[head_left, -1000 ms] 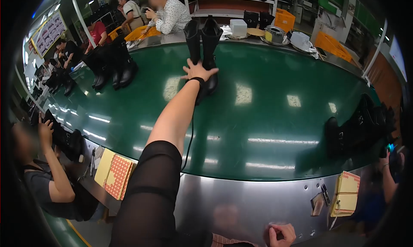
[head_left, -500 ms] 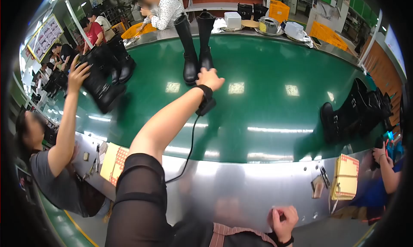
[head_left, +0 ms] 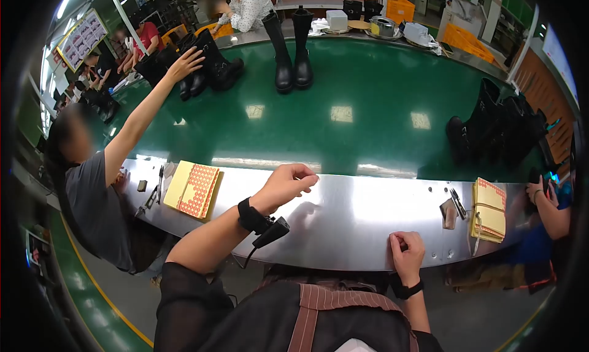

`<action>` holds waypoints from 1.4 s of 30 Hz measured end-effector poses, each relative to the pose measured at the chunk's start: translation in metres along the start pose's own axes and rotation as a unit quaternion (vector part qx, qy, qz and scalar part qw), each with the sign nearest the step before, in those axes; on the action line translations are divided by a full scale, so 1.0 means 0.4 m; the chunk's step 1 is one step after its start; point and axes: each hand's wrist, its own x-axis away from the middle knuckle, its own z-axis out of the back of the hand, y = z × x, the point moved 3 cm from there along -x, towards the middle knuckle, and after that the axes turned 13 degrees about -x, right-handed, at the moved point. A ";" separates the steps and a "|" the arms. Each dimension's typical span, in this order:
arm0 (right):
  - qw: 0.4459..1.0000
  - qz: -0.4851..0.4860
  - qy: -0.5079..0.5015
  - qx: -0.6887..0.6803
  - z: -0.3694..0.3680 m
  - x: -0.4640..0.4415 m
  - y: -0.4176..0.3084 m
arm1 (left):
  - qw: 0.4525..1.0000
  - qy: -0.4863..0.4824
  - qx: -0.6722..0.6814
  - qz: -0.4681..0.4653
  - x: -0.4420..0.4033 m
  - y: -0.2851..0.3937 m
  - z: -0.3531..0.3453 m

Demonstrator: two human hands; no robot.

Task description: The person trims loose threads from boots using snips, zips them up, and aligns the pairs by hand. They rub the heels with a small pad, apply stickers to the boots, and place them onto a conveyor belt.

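Observation:
My left hand [head_left: 285, 186], with a black strap and small device at the wrist, hovers over the near metal edge of the table. Its fingers are loosely bent, the thumb apart, and nothing is in it. Close to the metal edge at the right, my right hand [head_left: 407, 254] has its fingers curled in with nothing showing in them. A pair of tall black boots, the left boot [head_left: 282, 63] and the right boot [head_left: 302, 54], stands upright on the green surface [head_left: 368, 106], beyond my left hand's reach as it now is.
At the left a co-worker's hand [head_left: 184, 65] reaches to several black boots [head_left: 221, 66]. More black boots [head_left: 481, 131] stand at the right. Yellow sticker sheets [head_left: 195, 189], a yellow pad [head_left: 489, 214] and tweezers [head_left: 457, 205] lie along the metal edge [head_left: 343, 223].
My left hand has drawn back from the tall boots to the metal edge. The co-worker's tilted boot now stands with the others at the left. My right hand stays curled.

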 end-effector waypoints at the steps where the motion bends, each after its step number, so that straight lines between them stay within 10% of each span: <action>1: 1.000 -0.002 0.001 0.000 0.000 -0.001 -0.004 | 1.000 0.005 0.013 0.024 -0.008 -0.030 -0.006; 10: 0.999 0.020 0.011 0.033 -0.008 0.002 0.004 | 0.988 0.144 -0.015 0.062 -0.245 -0.118 0.227; 14: 0.999 -0.005 0.016 0.042 -0.013 -0.003 0.002 | 0.898 0.342 -0.274 0.025 -0.444 -0.217 0.429; 37: 0.991 -0.059 -0.038 0.116 -0.032 -0.026 0.011 | 0.909 0.325 -0.208 0.158 -0.854 -0.299 0.368; 42: 0.990 -0.069 -0.030 0.117 -0.038 -0.026 0.008 | 0.934 0.173 -0.289 0.118 -0.759 -0.260 0.285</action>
